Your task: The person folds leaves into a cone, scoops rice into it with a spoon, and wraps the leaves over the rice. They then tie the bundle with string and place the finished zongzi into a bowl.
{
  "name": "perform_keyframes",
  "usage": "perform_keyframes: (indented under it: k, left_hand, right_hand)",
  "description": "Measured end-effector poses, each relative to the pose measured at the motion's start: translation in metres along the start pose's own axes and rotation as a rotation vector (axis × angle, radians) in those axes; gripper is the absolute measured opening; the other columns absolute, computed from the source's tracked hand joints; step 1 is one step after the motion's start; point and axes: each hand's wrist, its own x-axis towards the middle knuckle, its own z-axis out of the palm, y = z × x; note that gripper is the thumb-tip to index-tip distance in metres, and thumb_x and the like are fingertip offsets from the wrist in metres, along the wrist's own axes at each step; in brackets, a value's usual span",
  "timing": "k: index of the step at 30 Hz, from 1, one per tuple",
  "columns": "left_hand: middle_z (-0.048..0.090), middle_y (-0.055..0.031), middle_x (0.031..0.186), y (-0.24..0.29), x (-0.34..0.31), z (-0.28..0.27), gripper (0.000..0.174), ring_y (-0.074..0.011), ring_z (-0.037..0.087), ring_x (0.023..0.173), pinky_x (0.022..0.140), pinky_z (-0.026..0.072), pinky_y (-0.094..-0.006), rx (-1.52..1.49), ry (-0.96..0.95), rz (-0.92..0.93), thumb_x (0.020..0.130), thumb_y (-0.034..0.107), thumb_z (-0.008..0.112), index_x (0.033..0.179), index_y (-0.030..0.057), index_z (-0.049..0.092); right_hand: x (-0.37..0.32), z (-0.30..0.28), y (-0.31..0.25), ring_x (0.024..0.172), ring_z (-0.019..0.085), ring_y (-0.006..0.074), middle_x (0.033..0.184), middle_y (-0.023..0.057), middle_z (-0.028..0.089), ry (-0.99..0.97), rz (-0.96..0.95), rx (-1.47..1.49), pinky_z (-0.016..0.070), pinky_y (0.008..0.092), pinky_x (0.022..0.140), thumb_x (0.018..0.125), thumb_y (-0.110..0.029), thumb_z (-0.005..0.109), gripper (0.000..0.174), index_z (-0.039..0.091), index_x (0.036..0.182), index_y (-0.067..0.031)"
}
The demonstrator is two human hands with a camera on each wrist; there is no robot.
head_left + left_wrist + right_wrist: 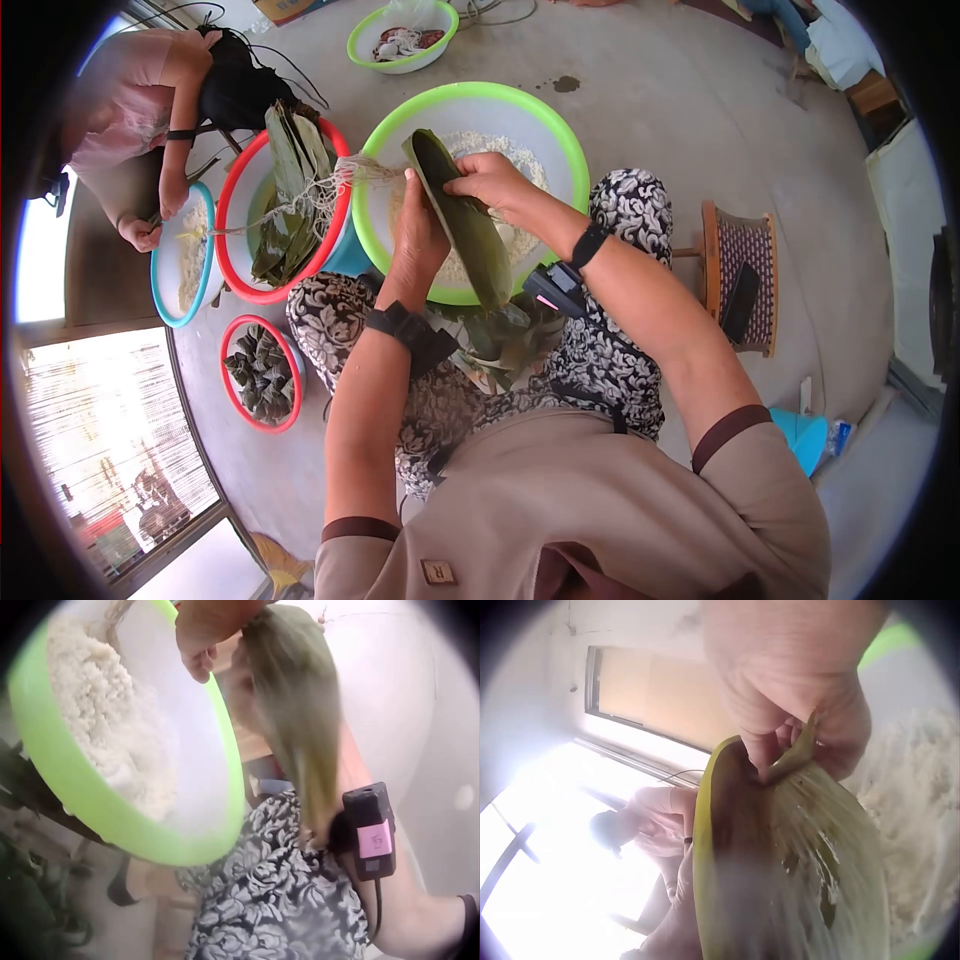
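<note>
A long green bamboo leaf, folded lengthwise into a trough, is held over a green-rimmed basin of white rice. My left hand grips the leaf from the left side, thumb up along its edge; in the left wrist view its fingers reach beside the leaf's upper end. With thumb and fingers, my right hand pinches the leaf's right edge. The right wrist view shows that edge bunched in the right hand, with wet, shiny patches on the leaf's surface.
To the left, a red-rimmed basin holds more leaves and pale strings. Below it, a smaller red-rimmed basin holds wrapped leaf dumplings. Another person works at a blue-rimmed basin. A woven stool stands right.
</note>
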Motion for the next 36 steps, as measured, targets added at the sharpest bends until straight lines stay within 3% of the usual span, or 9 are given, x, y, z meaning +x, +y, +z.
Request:
perform_keyframes:
  k: [7, 9, 12, 13, 19, 22, 29, 31, 36]
  left_hand:
    - [0.051, -0.0137, 0.133, -0.006, 0.016, 0.003, 0.053, -0.0285, 0.05, 0.12, 0.107, 0.037, -0.0416, -0.202, -0.086, 0.068, 0.104, 0.044, 0.024, 0.13, 0.0028, 0.046]
    - [0.05, -0.0139, 0.135, -0.002, 0.018, 0.002, 0.054, -0.0295, 0.049, 0.122, 0.108, 0.0355, -0.043, -0.253, -0.109, 0.089, 0.104, 0.044, 0.024, 0.131, 0.0026, 0.046]
    - [0.049, -0.0143, 0.136, 0.001, 0.023, -0.003, 0.055, -0.0317, 0.046, 0.125, 0.11, 0.0338, -0.046, -0.347, -0.116, 0.126, 0.103, 0.045, 0.024, 0.133, 0.0027, 0.044]
    - [0.05, -0.0141, 0.136, 0.003, 0.023, -0.005, 0.055, -0.0317, 0.046, 0.125, 0.11, 0.0336, -0.0463, -0.348, -0.117, 0.107, 0.103, 0.045, 0.025, 0.132, 0.0026, 0.044]
    - [0.058, -0.0157, 0.12, 0.004, 0.028, -0.025, 0.056, -0.0307, 0.056, 0.111, 0.1, 0.0445, -0.044, -0.136, -0.1, 0.126, 0.103, 0.046, 0.027, 0.123, -0.0006, 0.051]
    - [0.06, -0.016, 0.109, 0.008, 0.026, -0.022, 0.039, -0.0275, 0.06, 0.1, 0.092, 0.0488, -0.0374, -0.271, -0.092, 0.135, 0.099, 0.031, 0.043, 0.117, -0.0028, 0.054]
    - [0.059, -0.0179, 0.109, 0.005, 0.029, -0.038, 0.06, -0.0315, 0.058, 0.102, 0.095, 0.0465, -0.0431, -0.32, -0.152, 0.026, 0.103, 0.048, 0.023, 0.119, -0.0018, 0.052]
    - [0.059, -0.0177, 0.108, 0.005, 0.027, -0.046, 0.06, -0.0316, 0.057, 0.102, 0.095, 0.0464, -0.0429, -0.367, -0.215, 0.002, 0.103, 0.048, 0.022, 0.118, -0.0018, 0.052]
    - [0.06, -0.0163, 0.107, 0.014, 0.024, -0.056, 0.058, -0.0316, 0.057, 0.1, 0.094, 0.0469, -0.0436, -0.346, 0.01, 0.046, 0.103, 0.048, 0.024, 0.117, -0.0007, 0.052]
  right_hand:
    - [-0.005, 0.012, -0.01, 0.076, 0.063, 0.0109, 0.083, 0.0066, 0.069, 0.189, -0.224, -0.343, 0.05, 0.0282, 0.069, 0.08, -0.016, 0.07, 0.019, 0.069, 0.09, -0.0003]
    - [-0.007, 0.012, -0.015, 0.07, 0.067, 0.025, 0.075, 0.0147, 0.068, 0.206, -0.195, -0.376, 0.0516, 0.0354, 0.067, 0.07, -0.024, 0.07, 0.025, 0.068, 0.078, -0.0009]
    - [-0.015, 0.011, -0.018, 0.068, 0.066, 0.0249, 0.072, 0.0141, 0.066, 0.125, -0.163, -0.471, 0.0513, 0.0354, 0.066, 0.07, -0.023, 0.07, 0.024, 0.066, 0.075, -0.0004]
    - [-0.014, 0.01, -0.016, 0.068, 0.062, 0.0142, 0.072, 0.0094, 0.066, 0.101, -0.165, -0.495, 0.0496, 0.03, 0.064, 0.076, -0.019, 0.073, 0.021, 0.066, 0.081, 0.0007]
    - [-0.013, 0.01, -0.012, 0.066, 0.061, 0.0142, 0.069, 0.0092, 0.064, 0.095, -0.17, -0.513, 0.0486, 0.0311, 0.063, 0.074, -0.017, 0.074, 0.021, 0.065, 0.08, 0.0008]
    - [-0.014, 0.014, -0.008, 0.064, 0.06, 0.0136, 0.068, 0.0092, 0.063, 0.1, -0.201, -0.557, 0.0483, 0.0313, 0.061, 0.074, -0.017, 0.074, 0.021, 0.064, 0.079, 0.0011]
    - [-0.017, 0.016, -0.006, 0.062, 0.059, 0.0128, 0.068, 0.0084, 0.063, 0.109, -0.242, -0.506, 0.0473, 0.0316, 0.059, 0.076, -0.017, 0.074, 0.021, 0.064, 0.079, 0.0013]
    - [-0.017, 0.016, -0.002, 0.065, 0.062, 0.0293, 0.068, 0.015, 0.063, 0.068, -0.248, -0.516, 0.0484, 0.0359, 0.065, 0.07, -0.029, 0.073, 0.03, 0.065, 0.077, -0.0014]
    - [-0.025, 0.014, -0.005, 0.063, 0.06, 0.0155, 0.068, 0.0081, 0.064, -0.042, -0.196, -0.479, 0.0466, 0.0293, 0.059, 0.078, -0.025, 0.072, 0.026, 0.066, 0.081, -0.0005]
